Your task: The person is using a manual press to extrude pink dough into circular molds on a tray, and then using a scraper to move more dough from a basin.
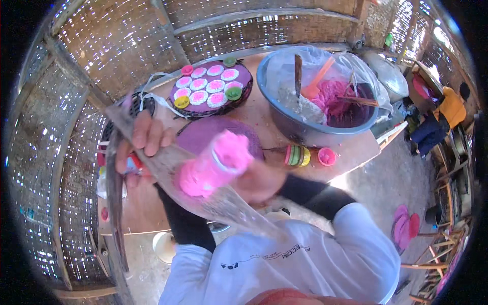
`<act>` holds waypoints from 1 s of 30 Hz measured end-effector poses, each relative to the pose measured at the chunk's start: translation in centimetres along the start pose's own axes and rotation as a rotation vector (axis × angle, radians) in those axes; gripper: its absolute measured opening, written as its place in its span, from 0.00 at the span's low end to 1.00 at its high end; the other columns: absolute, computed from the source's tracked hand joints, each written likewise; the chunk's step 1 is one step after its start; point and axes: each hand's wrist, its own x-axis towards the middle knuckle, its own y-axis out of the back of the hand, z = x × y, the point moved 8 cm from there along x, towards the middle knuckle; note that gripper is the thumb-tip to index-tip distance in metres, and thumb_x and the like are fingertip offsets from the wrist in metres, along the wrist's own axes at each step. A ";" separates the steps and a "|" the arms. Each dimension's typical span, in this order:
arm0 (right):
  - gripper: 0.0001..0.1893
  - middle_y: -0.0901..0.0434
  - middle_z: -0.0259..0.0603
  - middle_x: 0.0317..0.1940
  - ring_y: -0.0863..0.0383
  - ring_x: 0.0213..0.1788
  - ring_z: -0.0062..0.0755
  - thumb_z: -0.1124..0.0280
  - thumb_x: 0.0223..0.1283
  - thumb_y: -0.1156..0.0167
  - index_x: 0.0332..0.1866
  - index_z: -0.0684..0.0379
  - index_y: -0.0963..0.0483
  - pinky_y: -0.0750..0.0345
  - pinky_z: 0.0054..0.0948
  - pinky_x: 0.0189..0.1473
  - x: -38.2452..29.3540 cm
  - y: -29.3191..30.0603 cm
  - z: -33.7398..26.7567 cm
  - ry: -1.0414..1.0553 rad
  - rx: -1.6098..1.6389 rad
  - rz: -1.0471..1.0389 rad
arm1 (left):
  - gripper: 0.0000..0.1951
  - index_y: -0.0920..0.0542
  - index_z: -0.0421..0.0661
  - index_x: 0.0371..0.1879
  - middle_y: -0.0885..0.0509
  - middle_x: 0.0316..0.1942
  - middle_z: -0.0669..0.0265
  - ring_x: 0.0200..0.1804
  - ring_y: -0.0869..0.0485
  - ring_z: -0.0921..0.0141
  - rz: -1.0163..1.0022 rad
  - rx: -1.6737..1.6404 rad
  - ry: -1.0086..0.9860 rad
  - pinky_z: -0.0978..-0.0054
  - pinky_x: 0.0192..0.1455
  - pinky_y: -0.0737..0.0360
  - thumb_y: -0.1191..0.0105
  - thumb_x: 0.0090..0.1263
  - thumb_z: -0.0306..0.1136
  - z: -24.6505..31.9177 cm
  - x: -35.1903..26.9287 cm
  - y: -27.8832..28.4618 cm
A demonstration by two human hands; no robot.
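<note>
My left hand (pixel 148 135) is closed around the upper end of a long wooden plank (pixel 160 160), which slants down toward my chest. In front of its middle is a short tube (pixel 219 164) packed with pink dough (pixel 234 148), which bulges out at the top. My right hand (pixel 263 181) is at the tube's right side and seems to grip it; motion blur hides the fingers. Under the tube lies a round purple mat (pixel 225 127). Behind it, a second purple mat (pixel 209 76) carries several round white cakes with pink centres (pixel 215 85) and small coloured cups (pixel 233 93).
A large blue-grey basin (pixel 267 95) lined with plastic holds pink dough, a pale mass and utensils. Stacked small cups (pixel 297 155) and a pink cup (pixel 326 156) stand near the table's right edge. A wooden post (pixel 116 206) rises at the left beside a woven wall.
</note>
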 end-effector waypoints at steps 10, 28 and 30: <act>0.29 0.29 0.45 0.44 0.24 0.34 0.36 0.44 0.60 0.61 0.55 0.57 0.39 0.23 0.35 0.24 -5.0 3.7 -3.7 0.096 0.179 0.398 | 0.19 0.27 0.44 0.41 0.24 0.39 0.62 0.39 0.24 0.69 1.013 1.134 0.359 0.66 0.45 0.28 0.39 0.51 0.35 5.9 -13.4 5.4; 0.43 0.46 0.64 0.59 0.43 0.62 0.58 0.65 0.48 0.40 0.64 0.70 0.57 0.43 0.38 0.62 -0.8 -1.9 -3.2 0.253 -1.456 0.231 | 0.14 0.21 0.48 0.28 0.20 0.26 0.61 0.30 0.21 0.58 0.413 1.830 0.934 0.64 0.34 0.26 0.42 0.45 0.43 -0.6 -11.1 -5.3; 0.43 0.46 0.65 0.59 0.43 0.62 0.57 0.65 0.48 0.40 0.64 0.71 0.57 0.43 0.38 0.62 -1.5 -1.0 -1.7 0.243 -1.428 0.229 | 0.14 0.21 0.47 0.28 0.21 0.25 0.60 0.30 0.21 0.58 0.430 1.844 0.966 0.64 0.33 0.26 0.42 0.45 0.41 -0.7 -12.3 -5.3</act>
